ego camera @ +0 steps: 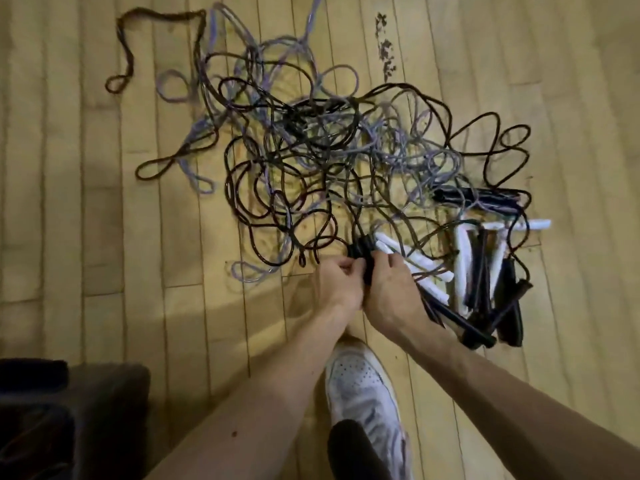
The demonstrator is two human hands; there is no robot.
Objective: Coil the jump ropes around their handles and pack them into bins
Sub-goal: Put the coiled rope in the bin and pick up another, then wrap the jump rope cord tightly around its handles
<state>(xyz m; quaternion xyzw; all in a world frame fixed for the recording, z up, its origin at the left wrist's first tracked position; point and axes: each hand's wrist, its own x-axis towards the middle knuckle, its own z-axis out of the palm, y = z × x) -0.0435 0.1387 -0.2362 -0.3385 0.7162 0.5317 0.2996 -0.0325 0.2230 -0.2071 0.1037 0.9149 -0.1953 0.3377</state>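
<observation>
Closest in, a white shoe (360,386) stands on the wooden floor (86,237), and a dark shape (69,410) fills the lower left corner; whether it is a bin I cannot tell. Just beyond the shoe the left hand (337,284) and the right hand (391,289) meet side by side. Both have fingers curled around the black handles (362,252) held between them. The handle tops poke out above the knuckles, and black cord runs from them up into the heap. Just to the right of the right hand lies a pile of loose handles (464,265), white and black mixed, crossing one another. Farther off spreads the tangle of ropes (311,150), black and pale purple loops knotted through each other, and at the far left a brown rope (126,46) trails apart. By my reading the job is barely begun: no rope shows as coiled and nothing shows as packed. The rope in hand looks only gathered at its handles, its cord yet to be drawn free of the tangle and wound.
</observation>
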